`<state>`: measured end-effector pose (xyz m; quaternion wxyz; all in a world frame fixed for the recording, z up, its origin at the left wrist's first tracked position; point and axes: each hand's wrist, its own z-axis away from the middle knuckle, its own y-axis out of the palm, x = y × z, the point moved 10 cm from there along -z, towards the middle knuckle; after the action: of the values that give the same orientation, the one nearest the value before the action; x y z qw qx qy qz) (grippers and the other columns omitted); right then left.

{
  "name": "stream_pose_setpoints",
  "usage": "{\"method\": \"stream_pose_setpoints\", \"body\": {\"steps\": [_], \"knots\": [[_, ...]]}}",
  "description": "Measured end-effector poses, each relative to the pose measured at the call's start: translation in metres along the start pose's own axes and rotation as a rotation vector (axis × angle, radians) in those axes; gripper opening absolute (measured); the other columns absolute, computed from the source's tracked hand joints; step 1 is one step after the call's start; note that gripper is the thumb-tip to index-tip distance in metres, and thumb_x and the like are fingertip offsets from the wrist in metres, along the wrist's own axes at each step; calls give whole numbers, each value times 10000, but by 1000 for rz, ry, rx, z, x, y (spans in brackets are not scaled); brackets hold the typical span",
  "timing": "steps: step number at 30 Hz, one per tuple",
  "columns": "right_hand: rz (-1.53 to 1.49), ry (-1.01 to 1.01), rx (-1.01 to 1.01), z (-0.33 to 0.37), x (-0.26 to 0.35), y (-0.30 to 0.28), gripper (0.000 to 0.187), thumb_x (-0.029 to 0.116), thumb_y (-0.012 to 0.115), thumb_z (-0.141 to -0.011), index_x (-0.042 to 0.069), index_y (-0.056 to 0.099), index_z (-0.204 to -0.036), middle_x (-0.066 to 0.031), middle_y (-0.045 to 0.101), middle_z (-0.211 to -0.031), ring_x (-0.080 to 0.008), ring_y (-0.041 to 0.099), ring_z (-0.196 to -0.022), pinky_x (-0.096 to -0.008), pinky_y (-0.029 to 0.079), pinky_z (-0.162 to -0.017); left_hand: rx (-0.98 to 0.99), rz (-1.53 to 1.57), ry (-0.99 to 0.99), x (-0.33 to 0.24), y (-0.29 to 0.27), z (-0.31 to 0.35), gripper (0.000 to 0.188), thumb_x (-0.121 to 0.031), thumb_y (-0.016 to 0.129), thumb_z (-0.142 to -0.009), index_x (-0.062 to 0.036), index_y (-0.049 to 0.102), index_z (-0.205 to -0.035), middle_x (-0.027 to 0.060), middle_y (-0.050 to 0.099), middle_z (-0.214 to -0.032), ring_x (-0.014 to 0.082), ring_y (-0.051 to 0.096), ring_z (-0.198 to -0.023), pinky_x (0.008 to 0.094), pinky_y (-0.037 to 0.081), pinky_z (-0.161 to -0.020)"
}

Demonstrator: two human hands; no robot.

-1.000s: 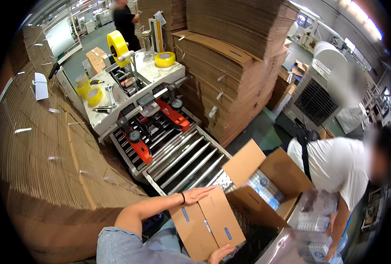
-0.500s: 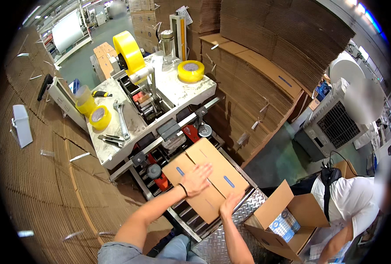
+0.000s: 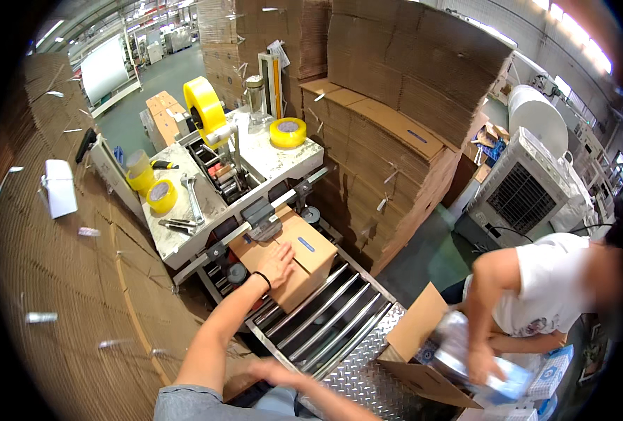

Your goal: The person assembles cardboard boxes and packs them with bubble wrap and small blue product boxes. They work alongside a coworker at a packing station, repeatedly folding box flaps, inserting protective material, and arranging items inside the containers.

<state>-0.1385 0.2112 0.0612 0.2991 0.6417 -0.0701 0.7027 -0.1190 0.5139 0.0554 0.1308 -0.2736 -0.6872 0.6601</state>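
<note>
Stacked flat cardboard surrounds the roller conveyor (image 3: 339, 316). My left hand (image 3: 278, 261) lies flat, fingers together, atop the closed carton (image 3: 294, 263) — its front end already under the taping head (image 3: 259, 214); sealing remains. My right hand (image 3: 273, 370) — blurred, state unclear.

Steel roller conveyor (image 3: 339, 319) bearing one closed cardboard box (image 3: 283, 259) at its far end, under the taping head (image 3: 262, 217).
</note>
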Motion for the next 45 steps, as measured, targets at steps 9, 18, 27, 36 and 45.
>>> {"method": "stream_pose_setpoints", "body": {"steps": [9,18,27,36,45], "knots": [[252,15,272,128,-15,190,318,228,469,-1048,21,687,-1151,-114,704,-1140,-203,613,-1115,-358,454,-1008,-173,614,-73,-198,-93,141,385,-257,600,-972,-20,631,-1274,214,377,-1551,382,281,-1475,433,300,-1180],[379,-15,391,201,-40,293,299,226,500,-1036,24,688,-1153,-108,700,-1150,-193,618,-1101,-350,467,-990,-708,120,141,-270,-414,319,269,-20,673,-856,-39,688,-1124,212,585,-1348,371,497,-1339,404,455,-1081],[445,-19,505,218,-53,346,283,224,532,-1024,28,689,-1155,-102,697,-1159,-182,623,-1087,-342,480,-972,-885,-715,-176,-280,-653,445,288,-195,707,-879,-81,704,-1144,88,685,-1201,296,629,-1119,391,543,-898],[441,-8,496,214,-55,349,271,223,563,-1013,32,689,-1158,-96,694,-1169,-172,628,-1073,-334,493,-954,-522,-305,-136,-222,-649,442,278,-279,619,-979,-105,689,-1184,114,714,-1132,300,666,-996,356,526,-886],[445,-20,458,217,-52,346,262,221,595,-1001,36,690,-1160,-90,690,-1179,-162,633,-1059,-326,506,-936,-455,-220,-138,-226,-657,436,269,-247,668,-944,-70,692,-1145,119,720,-1051,272,673,-957,349,533,-859]]}}
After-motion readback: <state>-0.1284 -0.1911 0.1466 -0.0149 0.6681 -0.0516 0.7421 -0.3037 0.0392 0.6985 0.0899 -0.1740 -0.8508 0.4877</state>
